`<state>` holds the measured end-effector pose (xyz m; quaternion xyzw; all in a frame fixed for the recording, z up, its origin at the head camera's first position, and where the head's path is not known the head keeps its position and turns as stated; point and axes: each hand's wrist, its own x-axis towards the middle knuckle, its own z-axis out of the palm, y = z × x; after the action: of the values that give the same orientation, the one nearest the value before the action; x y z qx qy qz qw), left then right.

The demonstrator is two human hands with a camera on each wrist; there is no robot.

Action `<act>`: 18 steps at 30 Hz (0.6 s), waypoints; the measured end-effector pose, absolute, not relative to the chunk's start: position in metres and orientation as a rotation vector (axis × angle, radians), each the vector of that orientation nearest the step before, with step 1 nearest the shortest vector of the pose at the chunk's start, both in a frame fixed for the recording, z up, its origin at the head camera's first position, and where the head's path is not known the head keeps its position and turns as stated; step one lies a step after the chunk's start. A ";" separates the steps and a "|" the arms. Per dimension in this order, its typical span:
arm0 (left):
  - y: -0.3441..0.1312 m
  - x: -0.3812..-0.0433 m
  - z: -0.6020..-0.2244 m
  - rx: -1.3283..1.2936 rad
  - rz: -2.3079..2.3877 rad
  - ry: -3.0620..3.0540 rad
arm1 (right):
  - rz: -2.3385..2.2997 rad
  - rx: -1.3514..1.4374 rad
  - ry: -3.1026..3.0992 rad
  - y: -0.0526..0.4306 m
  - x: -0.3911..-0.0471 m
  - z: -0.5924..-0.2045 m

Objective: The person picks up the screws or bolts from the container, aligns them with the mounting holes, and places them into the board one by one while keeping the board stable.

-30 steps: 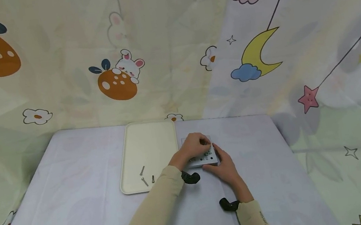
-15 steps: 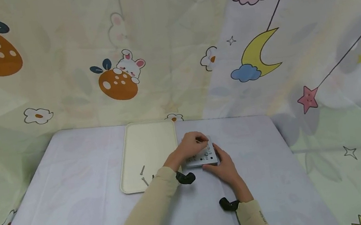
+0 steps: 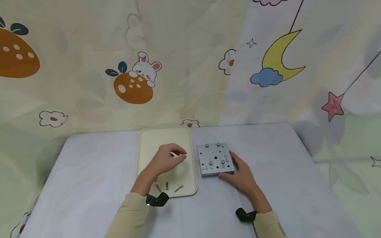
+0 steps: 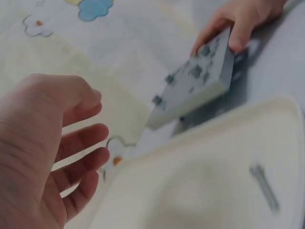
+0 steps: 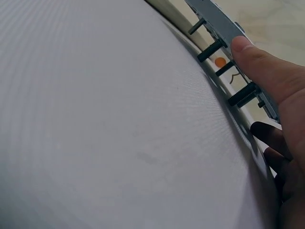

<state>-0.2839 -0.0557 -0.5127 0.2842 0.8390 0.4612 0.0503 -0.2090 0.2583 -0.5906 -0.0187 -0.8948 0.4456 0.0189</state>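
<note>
My left hand [image 3: 167, 159] is over the cream tray [image 3: 194, 187], its fingers loosely bent. In the left wrist view nothing shows between the thumb and fingers. Several small metal screws lie in the tray's near part, one screw [image 3: 178, 188] close to the near rim and another, shorter screw [image 3: 167, 185] beside it. My right hand [image 3: 240, 175] grips a grey metal plate [image 3: 207, 158] by its near right corner, thumb on the near edge. Several screw heads stand on the plate's top. Threaded screw shanks [image 5: 211, 50] stick out below it in the right wrist view.
The tray sits just left of the plate on a white-covered table [image 3: 277, 188]. A printed cloth backdrop [image 3: 188, 54] rises behind the table's far edge. A black camera mount [image 3: 157, 199] is on the left wrist, another mount [image 3: 246, 215] on the right.
My left hand has left the plate and moved left over the tray, uncovering the plate's top. The right hand keeps its hold on the plate. The head view has shifted slightly.
</note>
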 end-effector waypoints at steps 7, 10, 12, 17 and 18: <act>-0.114 -0.267 -0.525 0.745 1.317 2.634 | 1.393 -0.052 -2.768 0.259 -0.208 -0.589; -0.132 -0.257 -0.529 0.710 1.272 2.684 | 1.384 -0.050 -2.778 0.258 -0.208 -0.590; -0.140 -0.249 -0.531 0.731 1.233 2.720 | 1.382 -0.047 -2.780 0.258 -0.208 -0.591; -0.146 -0.233 -0.537 0.846 1.140 2.755 | 1.370 -0.036 -2.778 0.257 -0.208 -0.591; -0.145 -0.231 -0.538 0.856 1.123 2.746 | 1.371 -0.033 -2.776 0.257 -0.209 -0.591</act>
<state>-0.2308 -0.1446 -0.5382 0.2771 0.8890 0.3634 0.0270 -0.2086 0.2570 -0.5909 -0.0107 -0.8964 0.4425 0.0226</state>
